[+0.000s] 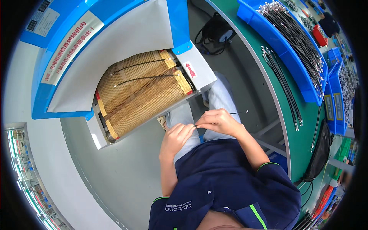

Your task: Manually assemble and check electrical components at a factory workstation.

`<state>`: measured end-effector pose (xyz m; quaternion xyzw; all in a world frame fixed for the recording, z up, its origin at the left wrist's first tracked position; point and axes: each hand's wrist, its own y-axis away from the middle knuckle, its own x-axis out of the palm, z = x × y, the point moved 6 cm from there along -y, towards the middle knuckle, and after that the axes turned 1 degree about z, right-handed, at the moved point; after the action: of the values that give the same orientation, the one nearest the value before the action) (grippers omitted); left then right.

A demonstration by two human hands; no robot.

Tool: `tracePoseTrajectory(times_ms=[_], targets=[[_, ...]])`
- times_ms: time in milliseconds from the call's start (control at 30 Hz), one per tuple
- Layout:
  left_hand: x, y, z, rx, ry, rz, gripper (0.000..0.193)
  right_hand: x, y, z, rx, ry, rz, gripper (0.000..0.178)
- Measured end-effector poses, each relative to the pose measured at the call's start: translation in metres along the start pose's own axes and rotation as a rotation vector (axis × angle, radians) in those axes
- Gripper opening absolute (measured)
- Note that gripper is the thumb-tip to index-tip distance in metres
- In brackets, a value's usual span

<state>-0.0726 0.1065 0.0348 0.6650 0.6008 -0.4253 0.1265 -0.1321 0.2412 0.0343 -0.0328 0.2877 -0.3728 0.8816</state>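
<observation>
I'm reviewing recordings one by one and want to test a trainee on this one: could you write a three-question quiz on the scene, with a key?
1. How many black cables lie on the mesh belt?
2. True or false: the big bin packed with cables is on the person's left.
3. Beyond which hand does an end of the held cable stick out? A: left. B: right. C: neither.

Key:
1. Two.
2. False; the big blue bin is on the right.
3. B, the right hand.

A black cable (238, 112) has a silver tip; at ten o'clock, the belt (147, 96) is tan-and-brown grid. At three, the table (302, 158) is green; at two, the bin (304, 86) bright blue; at five, the shirt (230, 168) navy, lime-trimmed.
</observation>
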Motion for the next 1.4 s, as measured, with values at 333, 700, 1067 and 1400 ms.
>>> tracePoseTrajectory(times_ms=[333,700,1067,1400], targets=[[-0.001,-0.002,-0.002,0.007,-0.009,-0.161,0.018,0.003,0.002,-0.005,0.068,-0.075,0.015,0.011],[0.0,-0.001,0.003,-0.046,0.101,-0.158,0.019,-0.003,0.004,-0.013,0.109,-0.126,-0.027,0.01],[-0.022,0.021,0.037,-0.188,-0.008,-0.225,0.016,-0.032,0.01,-0.026,0.23,-0.001,0.09,0.012],[-0.053,0.058,0.077,-0.424,-0.046,-0.34,0.014,-0.078,0.029,-0.03,0.333,0.137,-0.064,0.012]])
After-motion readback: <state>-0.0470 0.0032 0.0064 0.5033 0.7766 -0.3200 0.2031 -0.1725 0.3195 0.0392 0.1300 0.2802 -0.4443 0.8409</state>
